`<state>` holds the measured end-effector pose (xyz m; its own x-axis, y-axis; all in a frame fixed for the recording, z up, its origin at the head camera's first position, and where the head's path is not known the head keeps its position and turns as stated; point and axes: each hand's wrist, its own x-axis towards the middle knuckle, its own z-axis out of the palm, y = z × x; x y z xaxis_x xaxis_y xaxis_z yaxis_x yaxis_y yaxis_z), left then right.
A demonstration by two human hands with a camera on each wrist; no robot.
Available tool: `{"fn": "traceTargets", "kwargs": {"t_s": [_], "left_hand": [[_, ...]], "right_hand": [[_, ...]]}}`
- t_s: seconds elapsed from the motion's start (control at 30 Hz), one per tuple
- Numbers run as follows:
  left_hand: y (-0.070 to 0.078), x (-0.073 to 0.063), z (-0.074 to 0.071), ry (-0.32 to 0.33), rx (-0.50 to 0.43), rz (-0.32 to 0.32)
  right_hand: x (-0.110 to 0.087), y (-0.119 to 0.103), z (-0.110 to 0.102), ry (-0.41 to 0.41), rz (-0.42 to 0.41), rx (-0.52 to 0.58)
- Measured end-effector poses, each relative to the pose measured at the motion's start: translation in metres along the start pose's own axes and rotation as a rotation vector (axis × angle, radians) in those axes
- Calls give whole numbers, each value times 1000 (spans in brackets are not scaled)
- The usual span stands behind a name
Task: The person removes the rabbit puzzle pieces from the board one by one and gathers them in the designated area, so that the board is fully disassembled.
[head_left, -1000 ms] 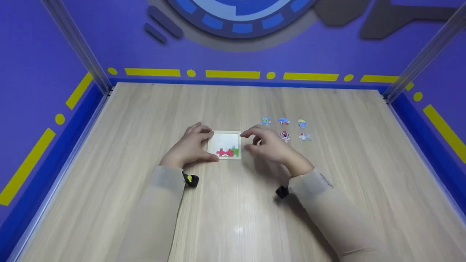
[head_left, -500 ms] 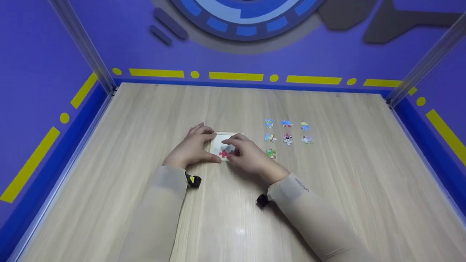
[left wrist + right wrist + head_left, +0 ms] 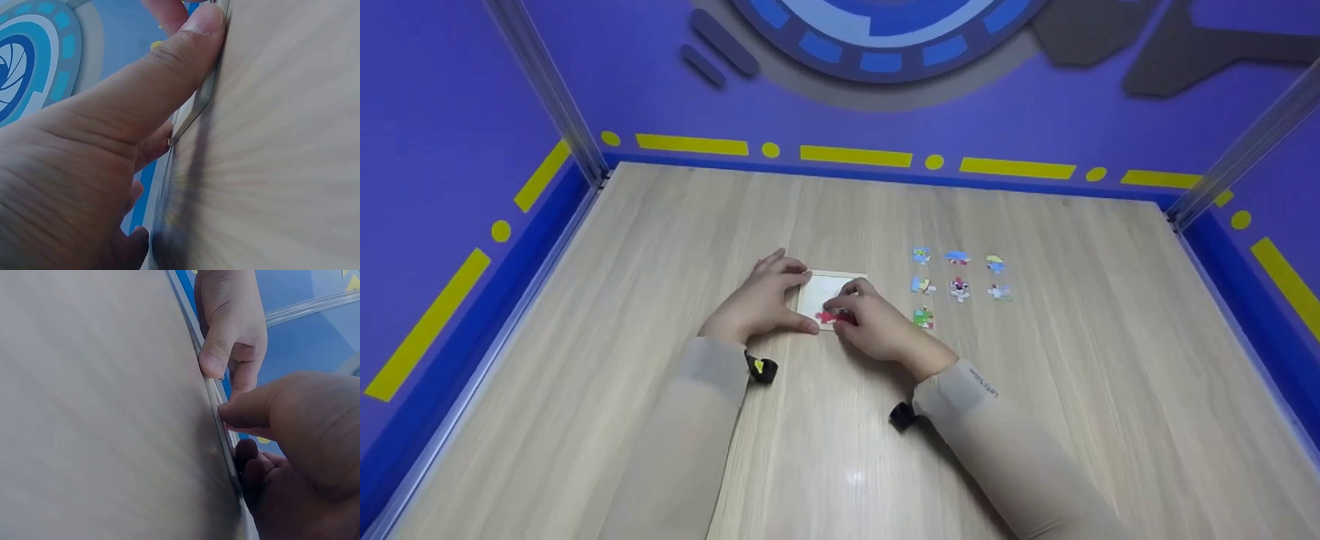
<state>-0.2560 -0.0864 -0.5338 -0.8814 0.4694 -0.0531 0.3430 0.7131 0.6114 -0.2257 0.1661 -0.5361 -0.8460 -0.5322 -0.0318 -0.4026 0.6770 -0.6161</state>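
Observation:
A small square puzzle tray (image 3: 825, 279) with a pale rim lies mid-table. My left hand (image 3: 765, 296) grips its left side, index finger at the far corner and thumb at the near one; the left wrist view shows the thumb (image 3: 194, 42) against the rim. Inside, along the near edge, lies a red puzzle piece (image 3: 824, 318). My right hand (image 3: 877, 319) reaches over the tray's near right part, thumb and index finger bent around a second reddish puzzle piece (image 3: 841, 318), mostly hidden beneath them. In the right wrist view the right thumb (image 3: 244, 412) meets the tray's edge.
Right of the tray, several loose puzzle pieces lie in rows, among them a face piece (image 3: 959, 289), a green piece (image 3: 923, 318) and a blue one (image 3: 921, 255). The wooden table (image 3: 660, 420) ends at blue-purple walls (image 3: 840, 112).
My right hand has moved left from beside the tray onto the pieces at its near right, covering the green part. The left hand keeps its hold. The whole view has shifted slightly.

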Motion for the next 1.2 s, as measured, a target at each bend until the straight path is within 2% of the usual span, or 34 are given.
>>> {"fn": "traceTargets", "kwargs": {"t_s": [0.23, 0.5, 0.7, 0.97, 1.2], "left_hand": [[1, 1, 0, 4, 9, 0], [-3, 1, 1, 6, 12, -19], [-3, 2, 1, 3, -6, -6], [-1, 2, 0, 0, -11, 0], [-1, 2, 1, -5, -26, -21]], "right_hand": [[-1, -4, -2, -4, 36, 32], [1, -5, 1, -3, 30, 57], [0, -4, 1, -5, 39, 64], [0, -6, -1, -18, 34, 9], [-1, -5, -1, -37, 24, -16]]}}
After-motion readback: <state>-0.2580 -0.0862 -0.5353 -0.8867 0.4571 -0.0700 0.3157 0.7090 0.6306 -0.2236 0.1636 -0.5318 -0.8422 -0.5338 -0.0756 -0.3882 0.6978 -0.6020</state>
